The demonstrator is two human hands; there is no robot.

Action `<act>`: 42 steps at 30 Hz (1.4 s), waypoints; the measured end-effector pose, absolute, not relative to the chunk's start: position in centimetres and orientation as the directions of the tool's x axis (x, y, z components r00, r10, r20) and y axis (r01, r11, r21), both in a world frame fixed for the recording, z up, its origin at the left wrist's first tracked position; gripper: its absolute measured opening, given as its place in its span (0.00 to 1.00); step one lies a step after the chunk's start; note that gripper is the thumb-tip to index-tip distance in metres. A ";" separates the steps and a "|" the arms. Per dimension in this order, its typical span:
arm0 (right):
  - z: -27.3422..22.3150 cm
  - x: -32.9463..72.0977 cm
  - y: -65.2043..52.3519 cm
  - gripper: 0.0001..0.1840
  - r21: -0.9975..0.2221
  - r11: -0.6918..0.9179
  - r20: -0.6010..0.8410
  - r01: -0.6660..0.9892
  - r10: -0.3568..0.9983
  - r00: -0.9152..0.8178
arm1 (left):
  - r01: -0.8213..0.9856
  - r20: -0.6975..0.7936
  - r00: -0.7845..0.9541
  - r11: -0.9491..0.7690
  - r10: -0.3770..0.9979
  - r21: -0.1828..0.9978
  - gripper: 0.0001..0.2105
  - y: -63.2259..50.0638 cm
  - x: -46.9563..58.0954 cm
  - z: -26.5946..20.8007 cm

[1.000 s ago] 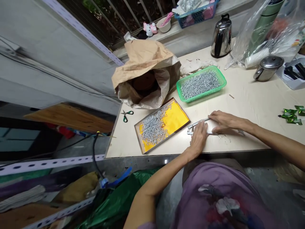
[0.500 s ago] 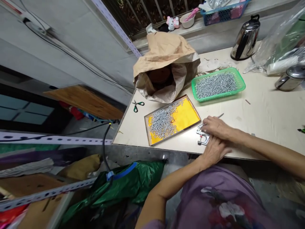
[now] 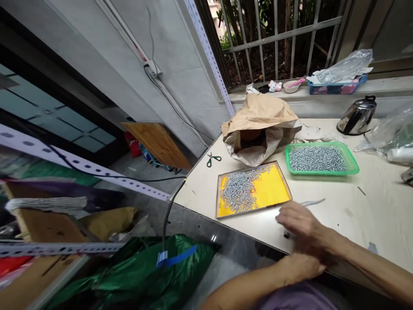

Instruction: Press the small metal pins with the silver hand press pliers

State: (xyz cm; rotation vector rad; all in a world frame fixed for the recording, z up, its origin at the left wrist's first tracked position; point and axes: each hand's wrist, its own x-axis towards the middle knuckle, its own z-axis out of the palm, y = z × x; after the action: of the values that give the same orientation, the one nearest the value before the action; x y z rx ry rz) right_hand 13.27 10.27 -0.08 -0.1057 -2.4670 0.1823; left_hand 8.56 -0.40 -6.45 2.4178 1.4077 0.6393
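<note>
My right hand (image 3: 300, 221) hangs over the table's front edge, its bent fingers pointing left and smeared by motion. Just below it, my left hand (image 3: 303, 267) is curled near the edge, its fingertips mostly hidden. A small dark end of a tool (image 3: 286, 234) peeks out by the right hand; the rest of this silver C-shaped tool is covered. Beyond the right hand lies a thin grey strip (image 3: 312, 202). To the left sits a shallow tray (image 3: 271, 187) with a yellow bottom and a heap of small metal pins (image 3: 237, 191).
A green basket (image 3: 322, 173) full of similar pins stands behind the hands. Farther off are a brown paper bag (image 3: 271, 112), green-handled scissors (image 3: 213, 159) and a steel kettle (image 3: 358, 116). A green plastic bundle (image 3: 129, 271) lies below the table's left edge.
The view has tilted up and shifted, showing more of the window. My right hand now covers nearly all of the C-shaped tool, whose frame showed clearly before.
</note>
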 end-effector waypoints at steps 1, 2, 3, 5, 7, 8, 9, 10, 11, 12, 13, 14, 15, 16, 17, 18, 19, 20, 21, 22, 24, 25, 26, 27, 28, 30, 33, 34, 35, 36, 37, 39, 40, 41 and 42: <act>0.7 13.5 11.4 0.14 -0.156 0.987 0.699 0.037 0.136 -0.702 | 0.749 0.240 0.444 -0.505 0.863 0.429 0.24 -0.4 8.4 -6.0; 1.4 13.9 12.8 0.14 -0.147 0.985 0.751 0.091 0.171 -0.638 | 0.749 0.233 0.455 -0.512 0.859 0.421 0.24 -0.3 8.2 -5.5; 2.2 14.4 14.5 0.13 -0.139 0.973 0.779 0.185 0.223 -0.586 | 0.755 0.221 0.459 -0.509 0.860 0.413 0.25 -0.3 8.0 -5.0; 3.3 15.6 18.1 0.12 -0.139 0.896 0.780 0.421 0.361 -0.512 | 0.774 0.201 0.447 -0.490 0.872 0.401 0.25 -0.3 7.7 -4.4; 3.6 16.3 20.9 0.15 -0.106 0.778 0.691 0.620 0.506 -0.517 | 0.781 0.201 0.436 -0.479 0.877 0.400 0.24 -0.4 7.6 -4.0; 3.3 16.2 21.7 0.18 -0.094 0.744 0.648 0.661 0.550 -0.527 | 0.780 0.206 0.431 -0.477 0.879 0.404 0.24 -0.5 7.6 -4.0; 2.8 15.8 22.1 0.19 -0.080 0.737 0.618 0.671 0.565 -0.547 | 0.779 0.213 0.426 -0.477 0.879 0.408 0.24 -0.5 7.6 -4.0; 2.2 14.9 22.1 0.19 -0.078 0.752 0.585 0.654 0.566 -0.581 | 0.776 0.222 0.423 -0.478 0.878 0.412 0.24 -0.5 7.6 -4.1; 1.4 13.7 21.9 0.19 -0.080 0.779 0.554 0.621 0.553 -0.623 | 0.771 0.232 0.422 -0.482 0.876 0.416 0.24 -0.5 7.6 -4.2; 0.6 12.2 21.6 0.19 -0.087 0.807 0.509 0.584 0.540 -0.670 | 0.765 0.243 0.424 -0.489 0.872 0.419 0.24 -0.5 7.6 -4.3; -0.2 10.5 21.2 0.20 -0.141 0.823 0.395 0.550 0.556 -0.731 | 0.759 0.254 0.425 -0.495 0.869 0.423 0.24 -0.4 7.6 -4.5; -0.8 8.7 21.0 0.21 -0.157 0.836 0.337 0.526 0.546 -0.767 | 0.753 0.265 0.426 -0.501 0.865 0.426 0.24 -0.4 7.6 -4.7; -1.4 6.8 20.8 0.20 -0.171 0.843 0.282 0.510 0.538 -0.794 | 0.747 0.275 0.428 -0.508 0.861 0.429 0.24 -0.3 7.6 -5.0; -1.8 5.1 20.8 0.19 -0.182 0.843 0.235 0.507 0.537 -0.810 | 0.740 0.287 0.431 -0.517 0.856 0.431 0.24 -0.2 7.7 -5.4; -2.1 3.5 20.9 0.18 -0.183 0.842 0.209 0.508 0.538 -0.816 | 0.734 0.299 0.434 -0.526 0.850 0.430 0.24 -0.1 7.8 -5.8; -2.4 2.2 21.0 0.16 -0.184 0.836 0.186 0.517 0.547 -0.816 | 0.731 0.312 0.433 -0.532 0.846 0.427 0.24 -0.1 7.9 -6.3; -2.5 1.1 21.0 0.16 -0.182 0.827 0.170 0.532 0.559 -0.811 | 0.733 0.325 0.427 -0.533 0.844 0.423 0.24 -0.1 8.1 -6.8; -2.7 0.3 20.8 0.15 -0.179 0.818 0.156 0.546 0.571 -0.806 | 0.737 0.338 0.417 -0.531 0.844 0.418 0.24 -0.1 8.3 -7.3; -2.8 -0.1 20.4 0.15 -0.176 0.812 0.142 0.556 0.580 -0.802 | 0.745 0.352 0.401 -0.525 0.846 0.411 0.25 -0.1 8.5 -7.7; -2.9 -0.4 19.8 0.16 -0.175 0.811 0.127 0.558 0.581 -0.804 | 0.756 0.366 0.382 -0.515 0.848 0.404 0.25 -0.2 8.7 -8.1; -3.0 -0.3 18.3 0.15 -0.193 0.825 0.081 0.531 0.553 -0.829 | 0.774 0.389 0.351 -0.497 0.852 0.392 0.26 -0.3 8.9 -8.5; -2.9 -0.2 17.6 0.15 -0.211 0.833 0.054 0.512 0.533 -0.845 | 0.778 0.396 0.343 -0.494 0.852 0.388 0.26 -0.4 9.0 -8.6; -2.8 -0.1 17.1 0.15 -0.230 0.836 0.030 0.499 0.518 -0.855 | 0.781 0.400 0.336 -0.490 0.853 0.388 0.26 -0.5 9.0 -8.6; -2.6 0.0 16.9 0.15 -0.245 0.831 0.011 0.500 0.518 -0.855 | 0.782 0.401 0.332 -0.487 0.854 0.389 0.25 -0.6 8.9 -8.6; -2.4 -0.1 17.0 0.15 -0.251 0.820 -0.002 0.515 0.532 -0.847 | 0.780 0.405 0.331 -0.489 0.852 0.391 0.25 -0.6 9.0 -8.5; -1.8 -0.3 17.7 0.16 -0.230 0.780 -0.015 0.582 0.595 -0.804 | 0.775 0.435 0.315 -0.493 0.844 0.395 0.24 -0.7 9.2 -8.8; -0.8 -0.5 19.1 0.14 -0.173 0.712 -0.035 0.681 0.686 -0.726 | 0.775 0.567 0.206 -0.487 0.798 0.404 0.22 -0.6 10.2 -10.1; -0.5 -0.4 19.2 0.12 -0.162 0.703 -0.039 0.693 0.697 -0.716 | 0.772 0.622 0.152 -0.485 0.768 0.410 0.21 -0.5 10.6 -10.8; -0.2 -0.2 19.2 0.11 -0.157 0.699 -0.042 0.698 0.701 -0.712 | 0.767 0.676 0.100 -0.489 0.730 0.415 0.20 -0.4 10.9 -11.4; 0.1 0.0 18.9 0.10 -0.157 0.696 -0.043 0.700 0.704 -0.709 | 0.760 0.717 0.062 -0.499 0.694 0.417 0.19 -0.2 11.1 -12.0; 0.3 0.3 18.5 0.11 -0.163 0.696 -0.035 0.699 0.704 -0.709 | 0.753 0.742 0.045 -0.511 0.669 0.414 0.18 -0.1 11.2 -12.5; 1.1 1.3 17.4 0.14 -0.173 0.753 0.042 0.634 0.649 -0.760 | 0.747 0.748 0.076 -0.534 0.659 0.395 0.18 0.1 11.0 -12.9; 1.6 2.1 16.9 0.15 -0.177 0.776 0.079 0.605 0.624 -0.777 | 0.748 0.737 0.110 -0.544 0.667 0.380 0.18 0.1 10.8 -12.9; 2.3 3.3 16.8 0.16 -0.178 0.784 0.113 0.594 0.616 -0.779 | 0.750 0.720 0.146 -0.551 0.678 0.367 0.18 0.1 10.5 -12.8; 3.1 4.8 17.0 0.17 -0.179 0.771 0.139 0.611 0.635 -0.760 | 0.751 0.708 0.176 -0.558 0.684 0.352 0.18 0.1 10.2 -12.6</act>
State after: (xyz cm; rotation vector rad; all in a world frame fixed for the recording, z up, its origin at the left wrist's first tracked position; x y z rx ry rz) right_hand 4.84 16.99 3.13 -0.9857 -2.7739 0.1818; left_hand 10.23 0.09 -12.58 2.4670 1.5091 1.4126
